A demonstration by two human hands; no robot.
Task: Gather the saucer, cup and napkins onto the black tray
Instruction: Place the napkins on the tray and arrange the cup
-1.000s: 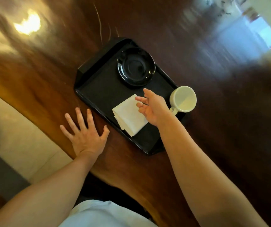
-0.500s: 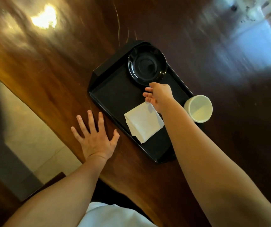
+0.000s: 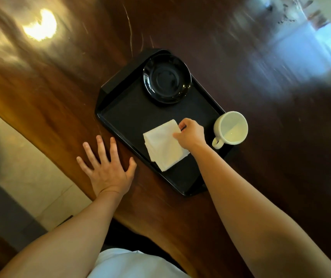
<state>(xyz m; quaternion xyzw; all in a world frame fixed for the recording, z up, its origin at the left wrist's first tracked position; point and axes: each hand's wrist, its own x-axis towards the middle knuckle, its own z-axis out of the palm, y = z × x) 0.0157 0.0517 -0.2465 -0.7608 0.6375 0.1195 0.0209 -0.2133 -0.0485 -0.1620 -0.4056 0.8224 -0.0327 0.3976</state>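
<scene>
A black tray (image 3: 124,117) lies at an angle on the dark wooden table. At its far end rests a glossy black saucer (image 3: 167,78). A folded stack of white napkins (image 3: 160,145) lies on the tray's near half. My right hand (image 3: 190,134) pinches the napkins' far right corner with curled fingers. A white cup (image 3: 231,128) stands at the tray's right rim, handle towards me; whether it rests on the tray or the table I cannot tell. My left hand (image 3: 107,167) lies flat on the table, fingers spread, just left of the tray.
The wooden table (image 3: 260,177) has its edge running diagonally at the left, with pale floor (image 3: 26,169) beyond it. A bright lamp reflection (image 3: 40,25) shows at the far left. My white shirt (image 3: 132,263) is at the bottom.
My right hand has come back from near the saucer and closed on the corner of the napkins. The left hand stays flat beside the tray. The camera has shifted slightly.
</scene>
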